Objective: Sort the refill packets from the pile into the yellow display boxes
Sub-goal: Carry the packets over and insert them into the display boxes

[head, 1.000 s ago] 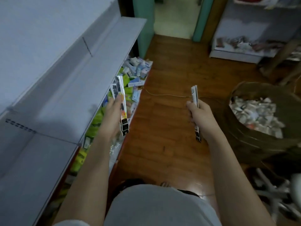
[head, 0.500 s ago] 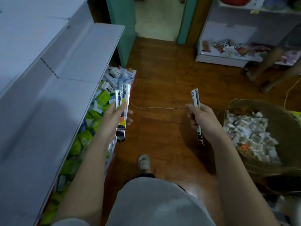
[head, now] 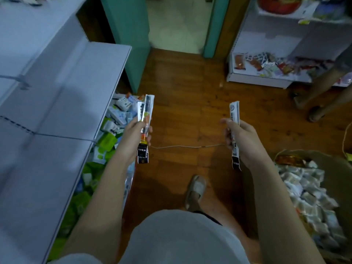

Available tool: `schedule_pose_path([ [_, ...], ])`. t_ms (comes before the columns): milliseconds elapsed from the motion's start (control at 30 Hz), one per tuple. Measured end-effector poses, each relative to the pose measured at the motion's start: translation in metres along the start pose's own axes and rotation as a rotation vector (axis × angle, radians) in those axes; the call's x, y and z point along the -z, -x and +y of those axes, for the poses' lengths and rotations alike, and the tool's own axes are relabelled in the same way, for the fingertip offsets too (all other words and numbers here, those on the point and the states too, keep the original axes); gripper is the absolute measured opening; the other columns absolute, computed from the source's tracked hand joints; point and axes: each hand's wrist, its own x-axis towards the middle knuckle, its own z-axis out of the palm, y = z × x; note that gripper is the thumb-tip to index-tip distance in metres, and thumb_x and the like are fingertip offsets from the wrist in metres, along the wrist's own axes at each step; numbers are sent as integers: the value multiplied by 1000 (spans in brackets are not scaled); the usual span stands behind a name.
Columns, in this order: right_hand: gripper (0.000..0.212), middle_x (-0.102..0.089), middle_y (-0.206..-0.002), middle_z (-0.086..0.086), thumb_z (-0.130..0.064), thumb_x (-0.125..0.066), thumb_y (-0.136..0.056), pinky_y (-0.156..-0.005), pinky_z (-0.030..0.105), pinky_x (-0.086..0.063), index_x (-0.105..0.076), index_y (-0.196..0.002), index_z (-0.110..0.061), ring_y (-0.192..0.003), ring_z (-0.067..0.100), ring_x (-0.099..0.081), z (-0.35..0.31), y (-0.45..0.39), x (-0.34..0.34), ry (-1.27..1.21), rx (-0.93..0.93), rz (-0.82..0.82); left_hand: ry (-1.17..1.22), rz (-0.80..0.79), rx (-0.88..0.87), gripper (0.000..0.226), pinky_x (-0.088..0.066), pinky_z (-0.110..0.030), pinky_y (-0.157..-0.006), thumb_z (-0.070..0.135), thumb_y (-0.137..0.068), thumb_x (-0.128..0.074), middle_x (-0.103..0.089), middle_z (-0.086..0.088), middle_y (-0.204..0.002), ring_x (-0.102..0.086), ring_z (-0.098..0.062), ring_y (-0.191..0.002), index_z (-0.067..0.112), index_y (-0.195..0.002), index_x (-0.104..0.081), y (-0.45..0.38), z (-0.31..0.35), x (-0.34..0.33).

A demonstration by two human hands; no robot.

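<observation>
Packets (head: 144,128) stand upright in the pinching left hand (head: 133,138), nearer the white shelf (head: 62,96) than the right hand (head: 242,141), whose curled fingers grip one packet (head: 234,130).

white-and-black refill packets (head: 145,128), reddish-brown wooden floor (head: 182,103), teal doorframe (head: 127,35)

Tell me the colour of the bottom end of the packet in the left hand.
Black with white lettering, on the packet below the left hand; head view.
</observation>
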Motion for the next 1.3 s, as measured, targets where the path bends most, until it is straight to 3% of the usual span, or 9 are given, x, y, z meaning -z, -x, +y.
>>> schedule_pose_path([
  [233, 23, -55, -75, -1, -28, -48, -105, -52, 24, -41, -67, -110, -15, -60, 11, -51, -61, -135, 23, -16, 21, -60, -24, 112, -53, 14, -47, -29, -50, 12, -100, -46, -61, -3, -68, -53, -16, -52, 10, -106, -59, -107, 71, -44],
  [400, 23, -57, -76, -1, -28, -47, -105, -54, 25, -41, -65, -110, -16, -59, 10, -51, -106, -220, 21, 13, 47, -115, 44, 170, -56, 12, -49, -30, -51, 15, -100, -47, -61, -4, -72, -56, -15, -53, 17, -100, -59, -166, 97, -70],
  [533, 22, -57, -71, 0, -27, -48, -105, -51, 26, -39, -67, -105, -15, -56, 12, -51, -116, -279, -7, 87, -19, -253, 53, 190, -15, 17, -50, -35, -56, 14, -102, -46, -63, -1, -66, -57, -16, -55, 16, -105, -63, -215, 99, -71],
  [733, 23, -57, -72, 0, -26, -49, -105, -51, 25, -38, -66, -107, -12, -56, 11, -49, -143, -379, -63, 157, -82, -335, 150, 288, 63, 14, -50, -38, -65, 18, -102, -51, -64, -2, -66, -58, -18, -57, 16, -95, -64, -321, 111, -58],
  [867, 24, -57, -70, -3, -27, -49, -104, -50, 23, -39, -66, -108, -11, -54, 9, -50, -202, -443, -99, 140, -5, -330, 134, 247, -30, 13, -52, -32, -57, 11, -102, -46, -68, -2, -74, -60, -16, -57, 11, -108, -57, -394, 162, -43],
  [967, 24, -59, -71, -3, -25, -46, -105, -52, 24, -40, -66, -108, -12, -56, 9, -51, -250, -484, -143, 68, 81, -354, 131, 210, -120, 11, -52, -27, -55, 8, -100, -47, -73, 0, -82, -63, -15, -60, 14, -105, -55, -443, 207, -32],
  [1100, 24, -61, -89, 2, -20, -45, -105, -60, 25, -44, -68, -100, -18, -71, 13, -55, -299, -514, -218, -7, 137, -448, 193, 259, -193, 11, -56, -32, -64, 5, -99, -54, -68, -6, -87, -68, -18, -65, 12, -105, -58, -491, 251, -24],
  [1167, 25, -65, -97, -3, -23, -45, -105, -73, 27, -49, -70, -103, -23, -85, 12, -60, -323, -528, -245, -82, 160, -524, 204, 264, -257, 11, -58, -36, -72, 9, -99, -57, -70, -6, -94, -70, -20, -74, 14, -108, -60, -506, 271, -22],
  [1300, 33, -65, -118, -9, -33, -44, -106, -104, 33, -45, -64, -130, -25, -113, 9, -60, -368, -565, -287, -144, 197, -702, 138, 338, -391, 10, -55, -33, -72, 14, -100, -56, -73, 1, -92, -70, -16, -82, 17, -107, -62, -540, 306, -15],
])
